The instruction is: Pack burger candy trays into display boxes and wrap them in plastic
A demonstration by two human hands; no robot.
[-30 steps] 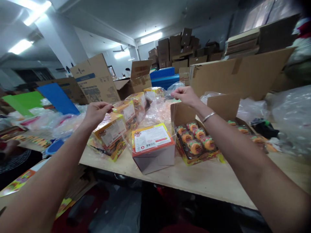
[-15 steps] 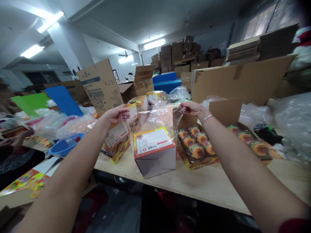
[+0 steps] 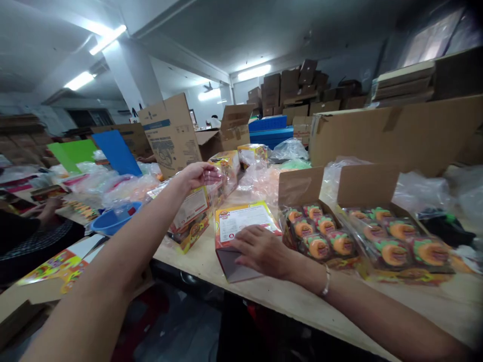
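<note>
My right hand (image 3: pixel 261 249) lies flat, fingers spread, on the near top edge of a box (image 3: pixel 241 236) with a white label and orange rim, standing at the table's front edge inside clear plastic wrap (image 3: pixel 260 188). My left hand (image 3: pixel 198 174) is raised to the left, fingers curled and pinching the edge of that clear wrap above a row of wrapped yellow boxes (image 3: pixel 192 211).
Open cartons of orange burger-shaped candies (image 3: pixel 320 236) lie right of the box. A blue bowl (image 3: pixel 113 221), cardboard boxes (image 3: pixel 171 133), plastic bags and stacked cartons crowd the table (image 3: pixel 302 291). Another person's arm (image 3: pixel 49 211) rests at far left.
My right hand let go of the plastic wrap and dropped down onto the labelled box. My left hand stayed up holding the wrap. The view shifted left.
</note>
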